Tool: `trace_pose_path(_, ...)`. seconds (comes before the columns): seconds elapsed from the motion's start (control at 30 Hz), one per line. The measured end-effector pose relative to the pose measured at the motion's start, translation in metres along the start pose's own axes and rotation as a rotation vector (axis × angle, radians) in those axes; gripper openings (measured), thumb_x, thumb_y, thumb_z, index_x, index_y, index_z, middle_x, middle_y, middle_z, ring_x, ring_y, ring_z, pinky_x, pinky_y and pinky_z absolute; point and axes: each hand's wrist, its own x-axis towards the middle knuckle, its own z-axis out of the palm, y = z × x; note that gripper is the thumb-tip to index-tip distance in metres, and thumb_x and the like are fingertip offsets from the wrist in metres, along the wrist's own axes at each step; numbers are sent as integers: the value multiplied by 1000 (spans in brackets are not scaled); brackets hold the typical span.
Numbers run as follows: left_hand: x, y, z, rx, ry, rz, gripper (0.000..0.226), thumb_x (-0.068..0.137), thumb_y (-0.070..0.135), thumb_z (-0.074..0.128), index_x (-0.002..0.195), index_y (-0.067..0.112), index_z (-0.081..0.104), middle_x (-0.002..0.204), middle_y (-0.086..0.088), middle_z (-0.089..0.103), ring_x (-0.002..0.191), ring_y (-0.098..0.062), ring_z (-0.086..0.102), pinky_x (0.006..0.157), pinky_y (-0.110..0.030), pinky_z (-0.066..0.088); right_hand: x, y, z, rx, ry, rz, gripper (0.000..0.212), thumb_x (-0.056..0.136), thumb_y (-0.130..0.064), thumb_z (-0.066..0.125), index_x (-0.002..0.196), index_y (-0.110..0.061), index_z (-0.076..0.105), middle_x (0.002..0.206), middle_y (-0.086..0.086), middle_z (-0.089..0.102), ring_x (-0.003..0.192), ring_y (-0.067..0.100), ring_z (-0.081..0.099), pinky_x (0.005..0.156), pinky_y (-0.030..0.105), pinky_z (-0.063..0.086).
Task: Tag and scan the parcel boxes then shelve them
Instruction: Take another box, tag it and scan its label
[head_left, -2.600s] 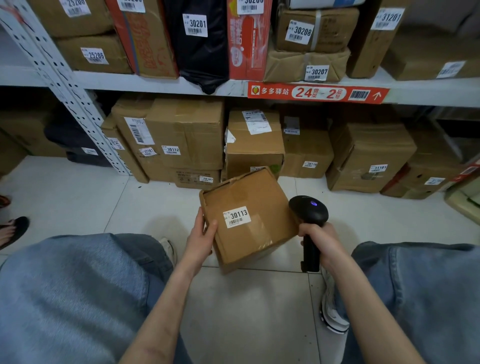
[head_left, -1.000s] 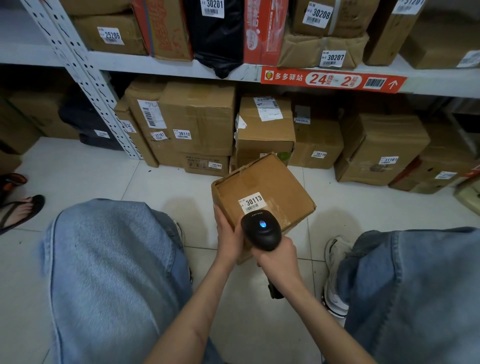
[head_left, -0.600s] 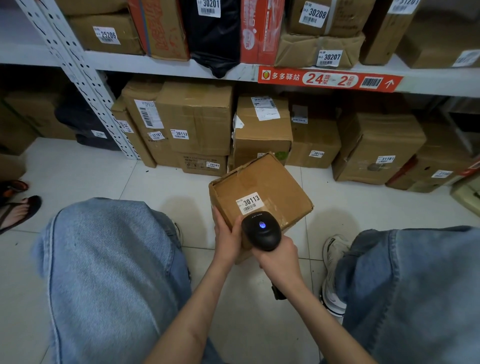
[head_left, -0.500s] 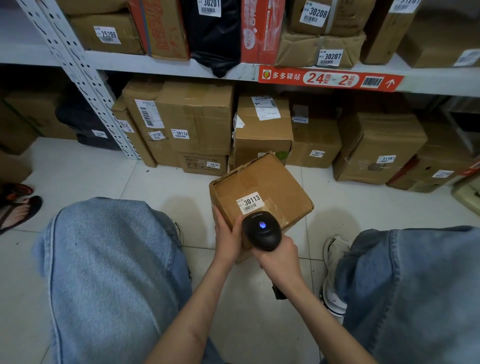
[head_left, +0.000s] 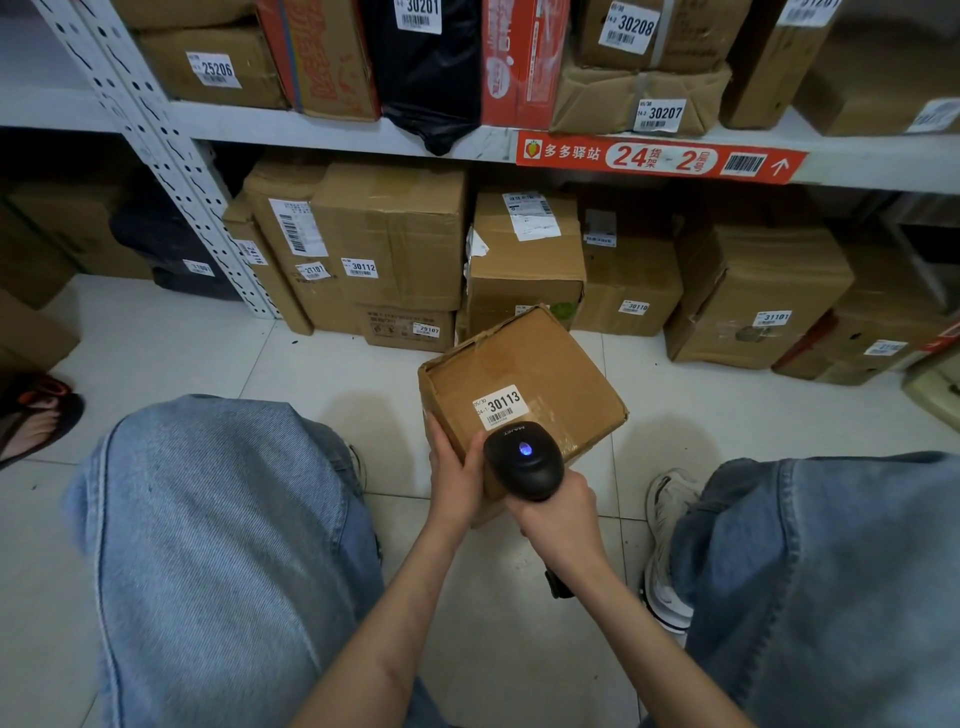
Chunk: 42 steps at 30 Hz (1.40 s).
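Big white shelving unit (head_left: 332, 137) fills the top of the view, its upper level packed with parcels, and a red strip label (head_left: 660, 158) is stuck on the front edge. Under it, a row of brown boxes (head_left: 389, 239) stands on the white tiled floor (head_left: 156, 338), pushed back beneath the shelf. Down low, two knees in light blue jeans (head_left: 218, 545) frame the action, one on each side, with a white sneaker (head_left: 667, 551) showing by the right leg. At the far left edge, a foot in a sandal (head_left: 31, 421).

Centre stage: the cardboard box (head_left: 540, 374), held up off the floor between the knees, tilted, its top face turned to the camera. The left hand (head_left: 454, 475) grips its near left corner, thumb on top, fingers wrapped under. The right hand (head_left: 561, 512) is closed around the handle of a black scanner (head_left: 522, 460), whose head sits just over the near edge of the box, a blue light glowing on top. Right in front of the scanner head, the white tag (head_left: 497, 406) reads 30113, with a small barcode below the number.
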Motion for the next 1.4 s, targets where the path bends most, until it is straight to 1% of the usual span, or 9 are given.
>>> trace_pose_path(0.1, -1, 1, 0, -17, 2, 7, 94, 70, 72, 51, 147, 44, 4, 150, -4, 35, 133, -25, 41, 109, -50, 36, 1, 1, 0, 5, 4, 0, 23, 71, -10, 70, 62, -25, 55, 55, -6, 57, 59, 15, 60, 62, 32, 52)
trace_pose_path(0.77, -10, 10, -1, 2, -4, 5, 99, 69, 72, 49, 149, 41, -1, 152, -2, 32, 135, -24, 38, 111, -49, 34, 4, 3, 0, 49, 6, -8, 26, 72, -10, 71, 62, -27, 54, 55, -7, 56, 56, 8, 57, 56, 23, 47)
trace_pose_path(0.9, -11, 10, -3, 8, -14, 13, 100, 67, 74, 48, 149, 40, 2, 151, -1, 33, 134, -24, 39, 110, -50, 35, 11, 4, -6, 84, 58, 22, 21, 71, -8, 69, 64, -23, 57, 58, -3, 59, 64, 20, 63, 60, 25, 47)
trace_pose_path(1.03, -13, 11, -6, 11, -94, 2, 98, 66, 81, 49, 146, 48, 1, 150, 3, 33, 133, -23, 41, 105, -52, 40, 30, 8, -27, 210, 173, 122, 12, 70, -4, 67, 69, -16, 63, 64, 7, 62, 71, 30, 63, 70, 39, 52)
trace_pose_path(1.13, -12, 15, -11, 23, -174, -5, 83, 78, 67, 51, 144, 51, 4, 147, 6, 38, 131, -20, 43, 105, -50, 41, 48, 8, -50, 292, 311, 210, 13, 72, -5, 67, 67, -16, 60, 69, 12, 61, 72, 27, 59, 77, 47, 53)
trace_pose_path(1.23, -15, 25, -14, 30, -273, 18, 59, 95, 41, 50, 139, 52, 12, 140, 11, 41, 129, -16, 44, 106, -45, 41, 69, 9, -76, 281, 506, 263, 22, 77, -7, 65, 65, -21, 53, 78, 13, 63, 80, 27, 61, 82, 43, 50)
trace_pose_path(1.3, -19, 27, -17, 39, -353, 33, 57, 97, 32, 49, 132, 55, 10, 134, 15, 41, 127, -12, 44, 107, -38, 41, 80, 17, -93, 229, 572, 309, 22, 78, -10, 65, 68, -24, 51, 84, 12, 66, 86, 28, 66, 83, 40, 51)
trace_pose_path(1.37, -21, 25, -22, 30, -430, 17, 63, 96, 32, 49, 139, 51, 7, 138, 14, 38, 129, -11, 42, 107, -39, 41, 88, 32, -110, 249, 543, 397, 7, 79, -9, 65, 83, -13, 60, 91, 15, 67, 86, 30, 67, 78, 41, 55)
trace_pose_path(1.4, -22, 22, -25, 21, -458, -2, 68, 95, 34, 50, 144, 47, 5, 142, 12, 35, 129, -12, 42, 107, -41, 41, 90, 41, -118, 298, 495, 464, 16, 80, -6, 64, 96, -4, 62, 95, 17, 66, 84, 30, 67, 68, 39, 57)
